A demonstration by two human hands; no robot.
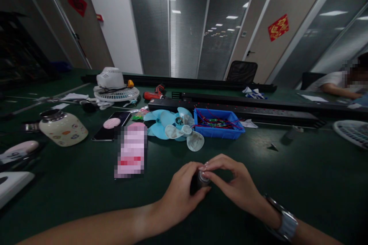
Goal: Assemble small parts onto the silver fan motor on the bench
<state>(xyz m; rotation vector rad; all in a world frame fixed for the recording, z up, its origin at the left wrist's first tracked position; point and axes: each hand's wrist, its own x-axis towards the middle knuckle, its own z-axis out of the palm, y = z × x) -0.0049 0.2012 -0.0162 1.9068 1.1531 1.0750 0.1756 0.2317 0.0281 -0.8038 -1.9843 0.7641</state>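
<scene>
Close to the front of the green table, my left hand (184, 193) wraps round a small dark cylinder (204, 180) with a pale, silvery top. The cylinder stands upright; its exact kind is hard to make out, and its lower part is partly covered by my fingers. My right hand (234, 183) comes in from the right, thumb and fingertips pinched on the cylinder's top. Beyond my hands lie light-blue fan blades (162, 122) and a smaller greyish fan blade (195, 141). A long pink thing (132, 149), blurred out in the picture, is to the left.
A blue bin (227, 133) holds wires and circuit boards. Further back are a white fan head (110, 78), a red power drill (155, 92) and long black rails (238, 109). A cream jar (64, 128) is left; a person (336, 84) sits far right.
</scene>
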